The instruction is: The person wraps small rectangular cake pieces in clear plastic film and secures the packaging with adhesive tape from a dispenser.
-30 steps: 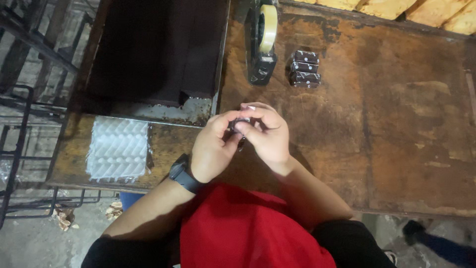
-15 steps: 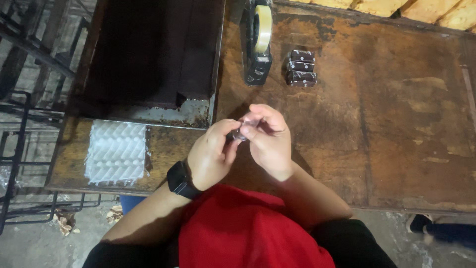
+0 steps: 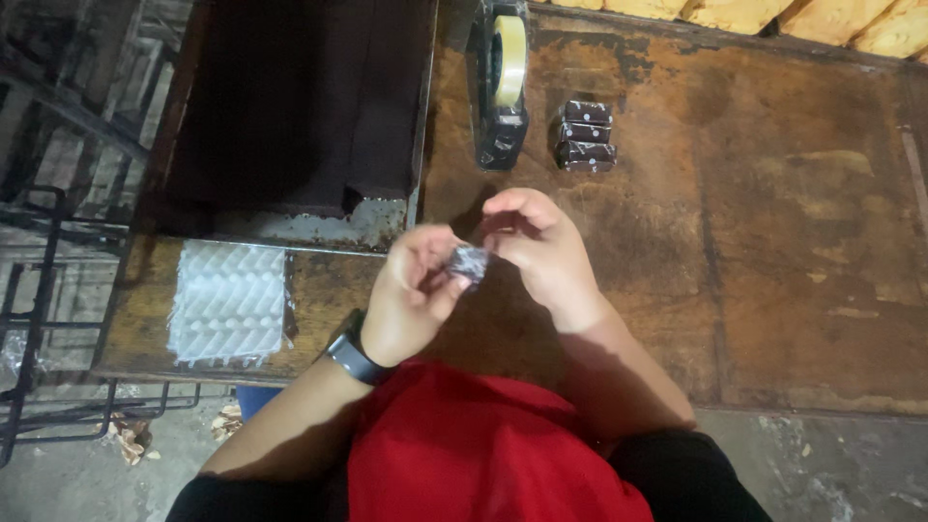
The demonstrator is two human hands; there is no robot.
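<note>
Fingers of both your hands meet on one small dark packet (image 3: 470, 261), held in the air just above the near part of the worn brown table (image 3: 773, 251). Your left hand (image 3: 411, 300), the one with the dark watch (image 3: 354, 356) at the wrist, is curled nearly closed, thumb and fingertips pinching the packet's left end. Your right hand (image 3: 541, 253) arches over from the other side, fingers bent, pinching the right end. Neither hand holds anything else.

By the look of it, you are in the middle of folding or pressing down the wrapping on this piece. The next move, I judge, calls for a firm pinch from one hand while the other works the loose end flat, since the thing is small and easily slips.

The packet itself is squarish, dark with pale specks and a slight sheen, like crinkled wrapping; most of it is hidden behind your fingers, so its ends cannot be made out.

Farther out on the table sits a stack of wrapped blocks (image 3: 585, 136) in the same dark speckled covering, and just beside them a tape dispenser (image 3: 501, 87) with a pale roll. To your left lies a white ridged sheet (image 3: 228, 302), and beyond it a dark open box (image 3: 290, 106).
</note>
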